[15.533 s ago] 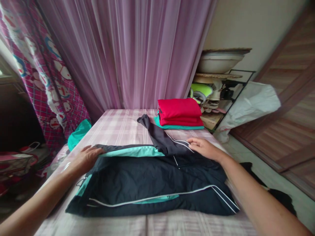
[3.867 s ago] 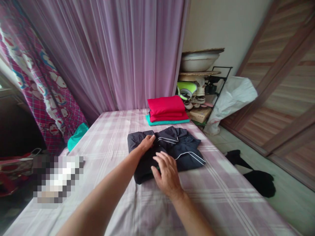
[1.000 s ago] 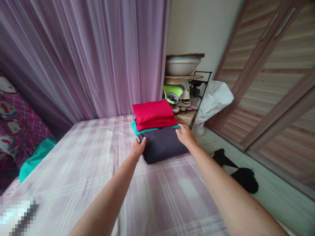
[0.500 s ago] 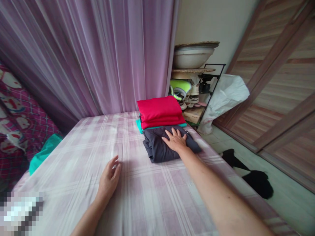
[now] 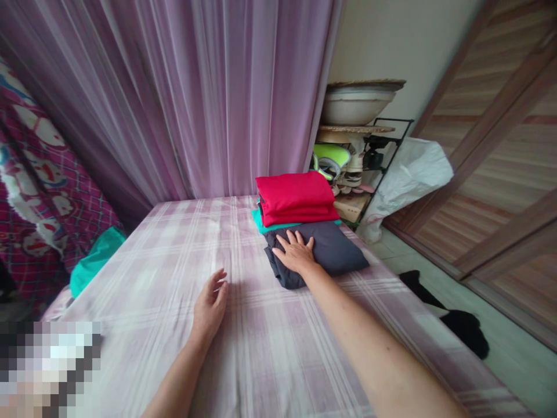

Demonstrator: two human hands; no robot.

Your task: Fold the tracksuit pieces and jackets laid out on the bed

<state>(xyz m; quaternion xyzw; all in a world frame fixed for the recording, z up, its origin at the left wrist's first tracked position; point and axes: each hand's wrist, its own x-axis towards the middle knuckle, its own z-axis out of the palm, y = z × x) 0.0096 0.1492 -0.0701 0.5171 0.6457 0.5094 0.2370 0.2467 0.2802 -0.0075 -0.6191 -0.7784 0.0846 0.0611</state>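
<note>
My right hand (image 5: 295, 252) lies flat with fingers spread on the left part of a folded dark grey garment (image 5: 335, 247). Directly behind that garment is a folded red garment (image 5: 296, 197), thick with several layers. It rests on a teal cloth (image 5: 260, 223) whose edges show beneath it. My left hand (image 5: 211, 305) is over the checked bedsheet (image 5: 174, 261), left of the dark garment and apart from it. Its fingers are loosely bent, thumb apart, and nothing shows in them.
Purple curtains (image 5: 235, 87) hang behind the bed. A rack (image 5: 394, 154) with shoes and a basin (image 5: 359, 104) stands at the back right, beside a white plastic bag (image 5: 418, 171). Black cloth (image 5: 465, 331) lies on the floor. Teal fabric (image 5: 98, 261) is at the left edge.
My right hand has slid left across the dark garment, whose right part now lies uncovered and smooth. My left hand stays over the sheet. The whole view has shifted slightly.
</note>
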